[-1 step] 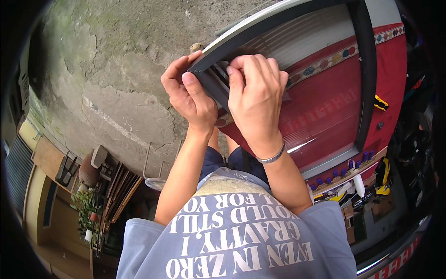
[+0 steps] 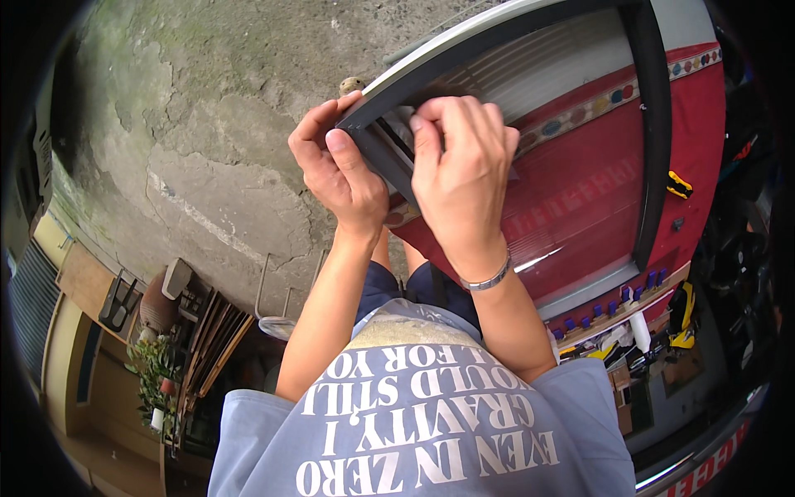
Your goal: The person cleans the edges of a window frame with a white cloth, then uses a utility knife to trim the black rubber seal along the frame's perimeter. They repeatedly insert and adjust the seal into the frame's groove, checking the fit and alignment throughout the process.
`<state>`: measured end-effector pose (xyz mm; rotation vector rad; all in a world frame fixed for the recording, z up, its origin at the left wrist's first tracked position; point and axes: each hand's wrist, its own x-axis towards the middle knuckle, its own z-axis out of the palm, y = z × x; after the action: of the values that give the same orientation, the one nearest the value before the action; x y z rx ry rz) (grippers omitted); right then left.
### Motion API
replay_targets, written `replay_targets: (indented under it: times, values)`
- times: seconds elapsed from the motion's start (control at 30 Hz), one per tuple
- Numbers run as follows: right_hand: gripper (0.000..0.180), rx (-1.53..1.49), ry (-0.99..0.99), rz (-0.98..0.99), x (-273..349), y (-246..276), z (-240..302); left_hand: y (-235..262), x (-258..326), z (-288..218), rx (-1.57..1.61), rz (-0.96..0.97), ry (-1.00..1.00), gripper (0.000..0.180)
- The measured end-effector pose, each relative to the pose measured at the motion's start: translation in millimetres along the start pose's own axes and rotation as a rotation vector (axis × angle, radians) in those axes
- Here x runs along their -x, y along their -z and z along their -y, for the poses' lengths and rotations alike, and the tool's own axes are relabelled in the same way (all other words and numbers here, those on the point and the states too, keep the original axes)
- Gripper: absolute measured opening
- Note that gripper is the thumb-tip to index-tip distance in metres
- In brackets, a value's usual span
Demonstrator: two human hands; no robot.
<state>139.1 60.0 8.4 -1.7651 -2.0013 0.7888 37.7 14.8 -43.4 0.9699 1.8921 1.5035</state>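
A large dark rectangular frame [image 2: 654,124] with a pale ribbed panel inside lies tilted over a red mat [image 2: 596,207]. Both hands meet at its near-left corner. My left hand [image 2: 335,174] wraps around the outside of that corner, thumb on top of the dark bar. My right hand [image 2: 464,178], with a silver bracelet at the wrist, curls its fingers over the inner edge of the same corner and hides what lies beneath them.
Cracked concrete floor [image 2: 207,149] spreads to the left. A small yellow tool [image 2: 679,184] lies on the mat beside the frame's right bar. Small blue pieces [image 2: 617,305] line the mat's edge. A wire stand [image 2: 277,311], wooden slats [image 2: 211,340] and a potted plant [image 2: 153,373] stand lower left.
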Motion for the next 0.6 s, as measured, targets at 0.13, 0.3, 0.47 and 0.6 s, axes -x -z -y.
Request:
replay_targets:
  times: [0.13,0.3,0.47,0.6]
  values:
    - [0.006,0.015,-0.024,-0.012,-1,1,0,2,0,5,0.012,0.000,-0.024,0.033]
    - [0.006,0.016,-0.018,0.000,-1,0,1,2,1,4,0.019,-0.002,-0.011,0.034]
    - [0.005,0.010,0.008,0.010,4,-3,8,1,1,8,0.017,-0.007,-0.021,0.035]
    - [0.006,0.010,-0.021,-0.011,-1,0,2,2,0,4,0.017,-0.003,-0.015,0.035]
